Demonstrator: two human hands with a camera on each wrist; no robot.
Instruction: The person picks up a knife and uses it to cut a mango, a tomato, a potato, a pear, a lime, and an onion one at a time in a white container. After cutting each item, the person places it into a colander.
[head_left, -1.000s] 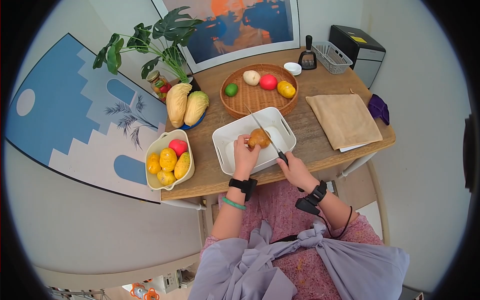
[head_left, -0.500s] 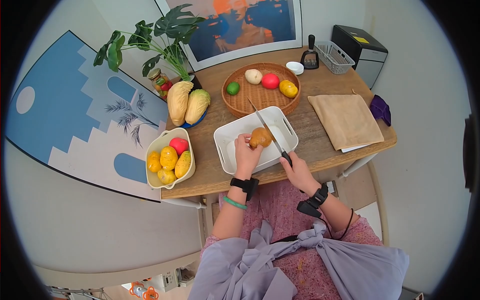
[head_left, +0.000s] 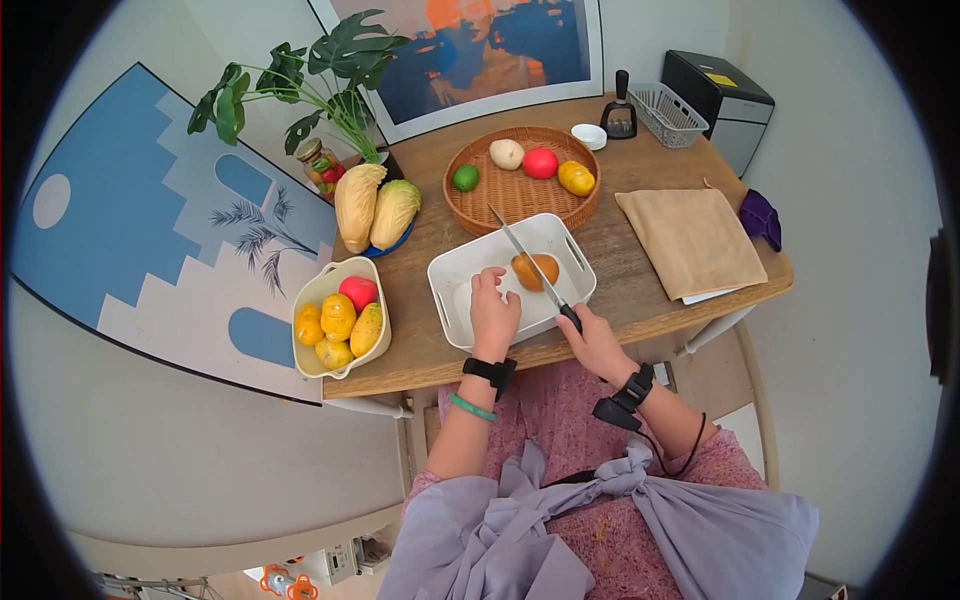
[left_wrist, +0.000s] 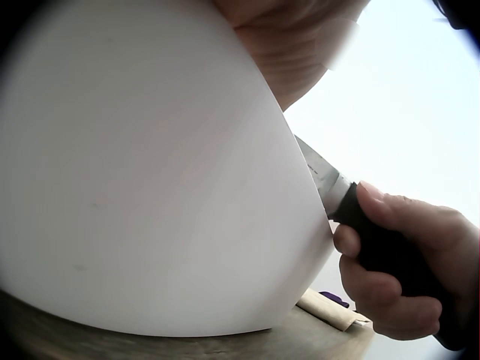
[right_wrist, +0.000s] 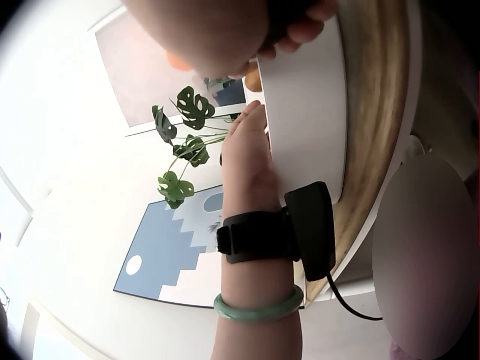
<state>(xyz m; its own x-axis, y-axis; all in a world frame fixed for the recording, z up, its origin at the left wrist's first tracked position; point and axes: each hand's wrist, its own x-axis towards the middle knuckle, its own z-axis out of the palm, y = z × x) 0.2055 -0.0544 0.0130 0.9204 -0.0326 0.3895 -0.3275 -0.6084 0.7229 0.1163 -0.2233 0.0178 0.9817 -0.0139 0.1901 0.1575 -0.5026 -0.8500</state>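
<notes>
A brownish-orange, pear-like fruit (head_left: 526, 277) lies in the white rectangular basin (head_left: 548, 228). Just left of it is my left hand (head_left: 493, 318), over the basin's near side, fingers loosely bent with nothing between them. My right hand (head_left: 598, 346) grips the black handle of a knife (head_left: 515, 240); its blade slants up and left across the fruit in the head view. In the left wrist view, the basin's wall (left_wrist: 150, 180) hides the fruit and most of the blade, while the right hand's fingers (left_wrist: 375, 289) wrap the handle.
Behind the basin sits a round wicker tray (head_left: 465, 215) with a lime, a pale round item, a red one and a yellow one. A cream basket (head_left: 383, 345) of fruit stands left, near Chinese cabbages (head_left: 392, 215). A beige cloth bag (head_left: 690, 240) lies right.
My left hand has let go of the fruit and drawn slightly back to the left. The fruit now rests by itself in the basin. The right hand still holds the knife in about the same place.
</notes>
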